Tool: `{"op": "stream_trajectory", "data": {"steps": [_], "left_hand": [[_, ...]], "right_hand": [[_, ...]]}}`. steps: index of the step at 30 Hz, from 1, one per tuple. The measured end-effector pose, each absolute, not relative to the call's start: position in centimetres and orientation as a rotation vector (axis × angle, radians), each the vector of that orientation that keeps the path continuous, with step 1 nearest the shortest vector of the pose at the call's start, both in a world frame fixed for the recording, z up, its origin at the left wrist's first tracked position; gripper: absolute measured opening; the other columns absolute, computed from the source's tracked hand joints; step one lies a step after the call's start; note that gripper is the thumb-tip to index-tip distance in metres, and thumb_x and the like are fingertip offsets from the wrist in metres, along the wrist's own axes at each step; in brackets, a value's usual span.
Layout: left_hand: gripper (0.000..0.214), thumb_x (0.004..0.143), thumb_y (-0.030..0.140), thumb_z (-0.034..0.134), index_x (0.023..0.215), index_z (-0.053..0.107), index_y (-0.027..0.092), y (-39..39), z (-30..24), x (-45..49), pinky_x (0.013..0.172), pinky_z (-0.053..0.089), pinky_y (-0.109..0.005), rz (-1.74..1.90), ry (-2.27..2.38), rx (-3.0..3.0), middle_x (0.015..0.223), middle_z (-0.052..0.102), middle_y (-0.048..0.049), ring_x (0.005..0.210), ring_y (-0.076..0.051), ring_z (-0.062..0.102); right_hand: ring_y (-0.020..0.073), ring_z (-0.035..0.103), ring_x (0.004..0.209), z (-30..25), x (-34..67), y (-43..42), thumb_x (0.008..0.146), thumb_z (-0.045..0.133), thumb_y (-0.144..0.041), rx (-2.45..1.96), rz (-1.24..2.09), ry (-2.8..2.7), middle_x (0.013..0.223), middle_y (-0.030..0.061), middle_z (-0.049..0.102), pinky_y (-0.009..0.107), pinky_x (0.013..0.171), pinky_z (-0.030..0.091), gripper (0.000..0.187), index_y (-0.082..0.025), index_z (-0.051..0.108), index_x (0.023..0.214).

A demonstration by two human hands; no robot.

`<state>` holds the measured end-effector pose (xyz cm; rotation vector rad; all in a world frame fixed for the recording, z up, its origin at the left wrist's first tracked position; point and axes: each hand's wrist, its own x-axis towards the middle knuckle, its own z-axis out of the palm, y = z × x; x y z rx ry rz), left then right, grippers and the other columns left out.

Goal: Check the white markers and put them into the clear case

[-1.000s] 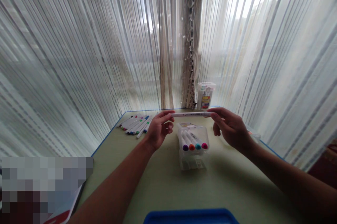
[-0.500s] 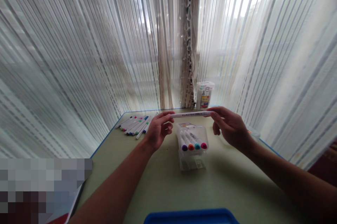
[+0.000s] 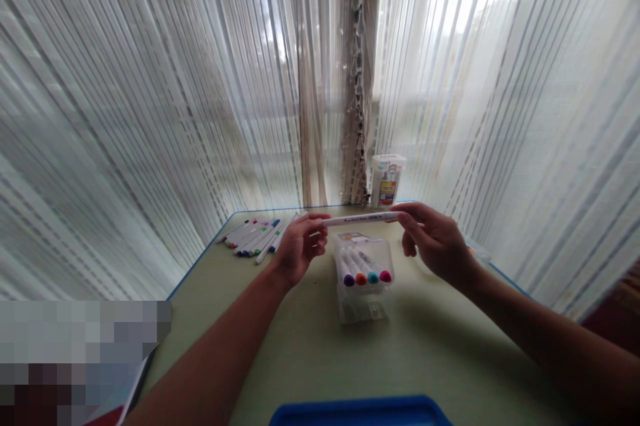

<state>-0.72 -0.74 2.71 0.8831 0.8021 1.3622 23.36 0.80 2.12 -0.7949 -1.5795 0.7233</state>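
Both hands hold one white marker [image 3: 361, 219] level above the table, an end in each. My left hand [image 3: 299, 247] pinches its left end between thumb and fingers. My right hand [image 3: 436, 241] pinches the right end. Just below the marker lies a clear plastic case [image 3: 364, 293] with several markers in it, their purple, orange, teal and pink caps facing me. A row of several loose markers [image 3: 254, 237] lies at the table's far left corner.
The pale green table [image 3: 310, 353] has a blue edge. A small clear box [image 3: 386, 180] stands at the far edge by the curtains. A blue object [image 3: 360, 411] shows at the near edge. Sheer striped curtains surround the table.
The view has shifted slightly; both hands keep holding the white marker in the same place above the case.
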Motion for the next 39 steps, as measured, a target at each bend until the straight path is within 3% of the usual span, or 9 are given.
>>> {"op": "stream_trajectory", "data": {"steps": [13, 39], "left_hand": [[0.024, 0.067, 0.020, 0.071, 0.089, 0.068, 0.012, -0.77, 2.52, -0.79, 0.044, 0.031, -0.019, 1.374, 0.791, 0.902, 0.065, 0.054, 0.0019, 0.048, -0.006, 0.045], [0.024, 0.067, 0.020, 0.072, 0.090, 0.069, 0.012, -0.77, 2.65, -0.74, 0.042, 0.029, -0.018, 1.405, 0.796, 0.895, 0.066, 0.054, 0.0020, 0.047, -0.005, 0.044]], "right_hand": [[0.0089, 0.052, 0.037, 2.28, 23.22, 0.55, 0.087, 0.066, -0.049, -0.808, 0.746, -1.558, 0.064, -0.0008, 0.062, 0.023, 0.034, 0.042, 0.034, -0.017, 0.065, 0.096], [0.0079, 0.053, 0.039, 2.00, 23.27, 0.86, 0.089, 0.064, -0.047, -0.788, 0.764, -1.587, 0.079, 0.0033, 0.068, 0.023, 0.034, 0.043, 0.032, -0.016, 0.064, 0.098]]}}
